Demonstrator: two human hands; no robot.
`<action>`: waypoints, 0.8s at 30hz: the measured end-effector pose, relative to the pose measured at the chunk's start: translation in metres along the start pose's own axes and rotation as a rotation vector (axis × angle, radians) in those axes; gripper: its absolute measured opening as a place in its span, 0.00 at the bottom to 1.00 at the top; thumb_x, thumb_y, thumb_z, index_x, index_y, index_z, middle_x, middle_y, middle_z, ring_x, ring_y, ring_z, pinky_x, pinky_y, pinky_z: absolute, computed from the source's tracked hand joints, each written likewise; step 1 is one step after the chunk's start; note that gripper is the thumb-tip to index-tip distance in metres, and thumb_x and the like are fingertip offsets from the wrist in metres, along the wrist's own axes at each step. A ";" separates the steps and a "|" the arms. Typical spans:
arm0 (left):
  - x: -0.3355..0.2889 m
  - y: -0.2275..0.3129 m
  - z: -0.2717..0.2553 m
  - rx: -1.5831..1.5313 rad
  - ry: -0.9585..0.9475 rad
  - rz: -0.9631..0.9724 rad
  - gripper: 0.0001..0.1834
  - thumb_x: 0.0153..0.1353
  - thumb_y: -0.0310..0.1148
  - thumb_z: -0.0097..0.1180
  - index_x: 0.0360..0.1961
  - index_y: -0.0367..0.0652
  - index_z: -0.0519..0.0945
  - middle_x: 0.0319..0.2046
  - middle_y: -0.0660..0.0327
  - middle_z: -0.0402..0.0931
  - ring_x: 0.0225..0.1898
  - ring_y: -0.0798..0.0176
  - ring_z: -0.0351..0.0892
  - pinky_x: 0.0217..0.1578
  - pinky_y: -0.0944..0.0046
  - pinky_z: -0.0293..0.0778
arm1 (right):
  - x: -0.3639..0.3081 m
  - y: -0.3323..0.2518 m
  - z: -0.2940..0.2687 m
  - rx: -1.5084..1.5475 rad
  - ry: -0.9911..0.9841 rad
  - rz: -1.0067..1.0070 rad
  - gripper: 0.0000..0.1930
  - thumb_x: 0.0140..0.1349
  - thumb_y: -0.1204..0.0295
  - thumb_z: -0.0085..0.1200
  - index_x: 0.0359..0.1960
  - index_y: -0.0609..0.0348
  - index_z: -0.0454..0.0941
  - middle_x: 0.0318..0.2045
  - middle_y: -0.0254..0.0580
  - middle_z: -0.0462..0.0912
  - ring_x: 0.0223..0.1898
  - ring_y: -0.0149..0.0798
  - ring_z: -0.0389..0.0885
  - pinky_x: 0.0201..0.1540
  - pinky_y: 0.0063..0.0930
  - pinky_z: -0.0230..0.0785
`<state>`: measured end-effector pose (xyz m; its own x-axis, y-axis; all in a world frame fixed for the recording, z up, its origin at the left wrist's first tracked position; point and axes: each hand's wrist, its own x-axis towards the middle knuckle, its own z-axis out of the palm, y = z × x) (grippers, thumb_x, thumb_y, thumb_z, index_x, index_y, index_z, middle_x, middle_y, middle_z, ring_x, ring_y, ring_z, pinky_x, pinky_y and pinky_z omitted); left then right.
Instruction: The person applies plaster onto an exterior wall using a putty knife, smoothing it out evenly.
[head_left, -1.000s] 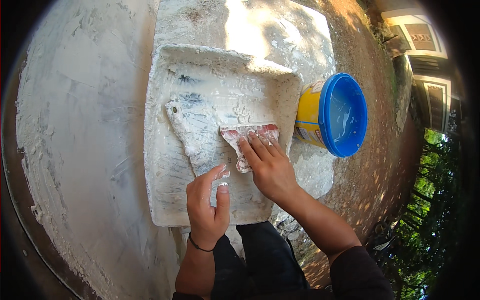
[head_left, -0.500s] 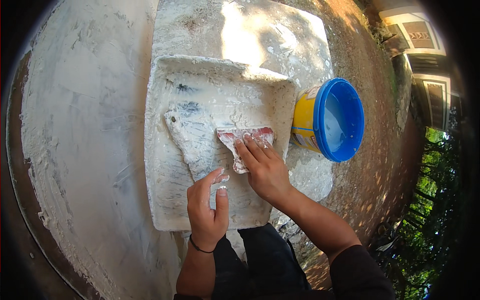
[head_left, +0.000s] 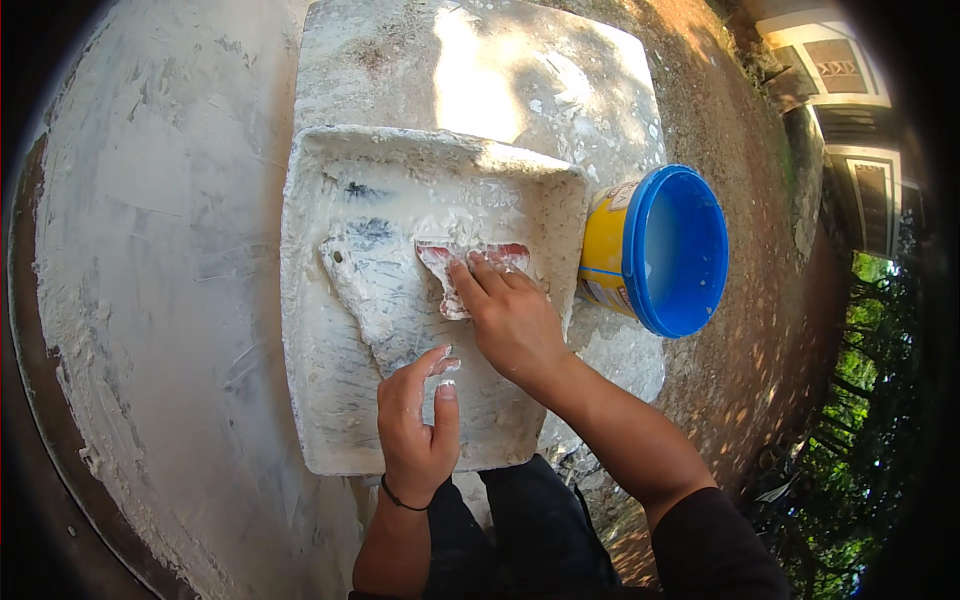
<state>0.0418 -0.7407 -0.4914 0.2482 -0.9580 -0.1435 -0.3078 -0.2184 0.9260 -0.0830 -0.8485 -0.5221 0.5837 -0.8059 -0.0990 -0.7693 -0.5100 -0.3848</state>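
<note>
My right hand (head_left: 520, 325) presses a red putty scraper (head_left: 442, 277) against the floor of a shallow white tray (head_left: 330, 430). The scraper's wide edge faces away from me, and wet white putty (head_left: 455, 222) lies in front of it. Its handle is coated with putty and partly under my fingers. To the left, a second scraper (head_left: 350, 283) lies in the tray, smeared white, with a hole near its far end. My left hand (head_left: 418, 430) hovers over the near side of the tray, thumb and fingers apart, putty on the fingertips, holding nothing.
Right of the tray stands a yellow bucket (head_left: 605, 235) with a blue rim and cloudy liquid inside. Under both is a stained board (head_left: 370, 80). A putty-smeared pale surface (head_left: 160, 280) runs along the left. Bare ground (head_left: 745, 260) extends on the right.
My right hand and the red scraper have shifted a little left and away from me across the tray floor. The left hand stays almost where it was, in the same pose.
</note>
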 end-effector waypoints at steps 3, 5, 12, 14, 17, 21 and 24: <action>0.000 0.000 0.001 0.006 -0.001 0.003 0.16 0.62 0.29 0.48 0.50 0.37 0.75 0.39 0.55 0.80 0.42 0.55 0.77 0.48 0.59 0.65 | -0.010 -0.003 -0.004 -0.006 0.008 -0.029 0.21 0.55 0.75 0.46 0.52 0.67 0.72 0.48 0.62 0.78 0.44 0.53 0.81 0.52 0.40 0.70; 0.000 0.001 0.003 0.012 -0.004 0.018 0.16 0.63 0.29 0.48 0.50 0.37 0.75 0.39 0.55 0.80 0.42 0.55 0.77 0.48 0.59 0.65 | -0.012 0.000 -0.008 0.020 0.027 -0.040 0.22 0.51 0.79 0.48 0.51 0.64 0.74 0.46 0.59 0.79 0.42 0.52 0.81 0.47 0.39 0.73; 0.001 0.002 -0.003 0.003 -0.001 -0.008 0.16 0.62 0.29 0.49 0.50 0.37 0.75 0.39 0.55 0.80 0.42 0.55 0.77 0.48 0.59 0.65 | 0.004 0.007 -0.019 0.082 -0.012 -0.027 0.21 0.51 0.79 0.48 0.49 0.62 0.76 0.44 0.56 0.81 0.42 0.51 0.81 0.46 0.39 0.74; 0.003 0.003 -0.003 0.006 0.001 -0.008 0.16 0.62 0.28 0.49 0.50 0.37 0.75 0.39 0.55 0.80 0.42 0.55 0.77 0.48 0.60 0.65 | 0.011 0.010 -0.017 0.089 -0.029 -0.057 0.18 0.55 0.75 0.46 0.48 0.64 0.74 0.47 0.57 0.79 0.44 0.49 0.81 0.51 0.38 0.70; 0.003 0.004 -0.004 0.028 -0.006 0.025 0.16 0.61 0.27 0.49 0.50 0.37 0.75 0.39 0.55 0.80 0.42 0.56 0.77 0.48 0.60 0.65 | 0.014 0.008 -0.012 0.013 0.033 -0.097 0.19 0.55 0.75 0.46 0.49 0.63 0.74 0.48 0.57 0.79 0.46 0.50 0.81 0.53 0.39 0.68; -0.003 -0.002 -0.008 0.020 0.005 -0.006 0.16 0.61 0.27 0.49 0.50 0.37 0.75 0.39 0.55 0.80 0.42 0.56 0.77 0.49 0.60 0.65 | 0.004 0.006 -0.001 0.031 0.069 -0.067 0.20 0.55 0.75 0.46 0.51 0.62 0.74 0.48 0.57 0.79 0.47 0.50 0.80 0.54 0.40 0.67; -0.003 -0.001 -0.011 0.028 0.002 -0.005 0.16 0.61 0.26 0.49 0.50 0.37 0.75 0.39 0.55 0.80 0.42 0.56 0.77 0.49 0.60 0.65 | 0.000 0.008 -0.002 0.026 0.098 -0.055 0.21 0.55 0.74 0.45 0.53 0.61 0.73 0.49 0.57 0.78 0.48 0.50 0.79 0.55 0.41 0.66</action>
<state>0.0513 -0.7359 -0.4886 0.2518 -0.9565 -0.1470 -0.3321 -0.2281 0.9153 -0.0898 -0.8534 -0.5234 0.5960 -0.8029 0.0125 -0.7290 -0.5476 -0.4106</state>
